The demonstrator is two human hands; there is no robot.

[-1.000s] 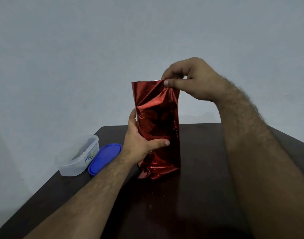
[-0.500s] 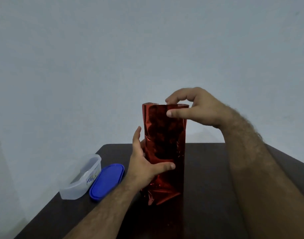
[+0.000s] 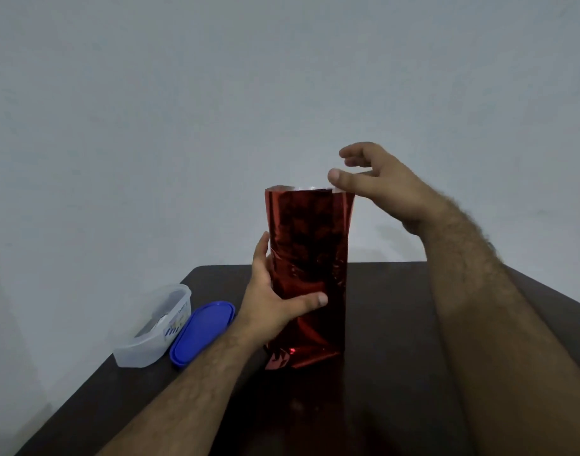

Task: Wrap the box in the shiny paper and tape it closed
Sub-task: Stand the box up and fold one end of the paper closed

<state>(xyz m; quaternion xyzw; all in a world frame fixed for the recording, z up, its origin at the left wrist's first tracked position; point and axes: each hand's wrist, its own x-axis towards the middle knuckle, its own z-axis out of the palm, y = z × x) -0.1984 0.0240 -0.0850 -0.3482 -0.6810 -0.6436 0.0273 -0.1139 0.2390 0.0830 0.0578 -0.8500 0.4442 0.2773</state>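
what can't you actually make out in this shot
Head view, the only one:
- The box: hidden inside the red shiny paper, so its shape and whether it is there cannot be told.
- Fingers of the left hand: behind the wrap.
- Contents of the clear plastic container: blurred by its cloudy wall.
- Its label text: too small.
- Table: near edge cut off by the frame.

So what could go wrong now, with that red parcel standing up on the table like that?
The red parcel stands tall and narrow on the table, steadied only by the left hand gripping its side; if that grip slips it could tip over. The right hand is open at the top edge, holding nothing, so the loose top of the paper may spring open. No tape is in sight, so closing it could stall.
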